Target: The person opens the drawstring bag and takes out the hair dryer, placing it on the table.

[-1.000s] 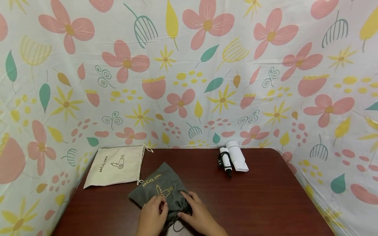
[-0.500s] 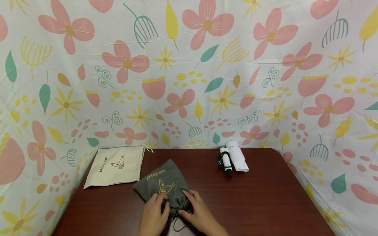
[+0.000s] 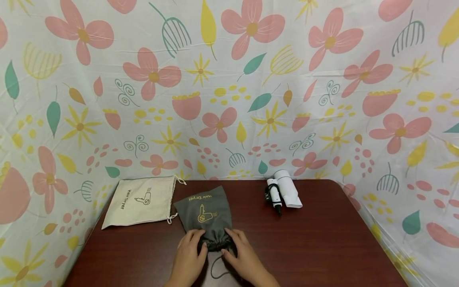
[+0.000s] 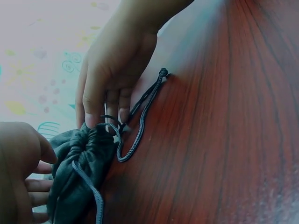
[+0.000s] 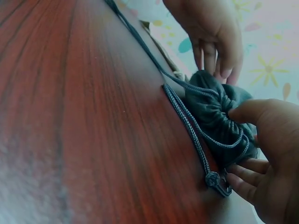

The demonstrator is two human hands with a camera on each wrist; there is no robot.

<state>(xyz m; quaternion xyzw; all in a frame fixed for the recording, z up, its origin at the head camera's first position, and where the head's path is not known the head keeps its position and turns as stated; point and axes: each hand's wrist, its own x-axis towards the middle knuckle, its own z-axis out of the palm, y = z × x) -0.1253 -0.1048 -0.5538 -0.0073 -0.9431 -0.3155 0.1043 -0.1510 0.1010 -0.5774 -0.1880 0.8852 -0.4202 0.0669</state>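
Observation:
A dark grey drawstring bag point(image 3: 222, 207) lies flat on the table, printed with a gold hair dryer and "Hair Dryer" lettering. Its gathered mouth points toward the person and is drawn tight. My left hand point(image 3: 190, 253) rests at the left side of that mouth, its fingers lightly bent against the cloth. On the other side, my right hand point(image 3: 244, 253) touches the bag, its thumb point(image 5: 247, 109) at the gathers. A knotted drawstring point(image 5: 184, 119) trails from the mouth onto the table. No contents of the bag show.
A cream drawstring bag point(image 3: 138, 211), also printed "Hair Dryer", lies at the back left of the brown table point(image 3: 322, 239). At the back right is a white hair dryer point(image 3: 287, 189), its handle point(image 3: 273, 193) wrapped in black cord. A floral curtain hangs behind.
The grey bag has moved away from the person and turned, so its printed end now points more straight to the back. My hands have drawn to either side of its mouth.

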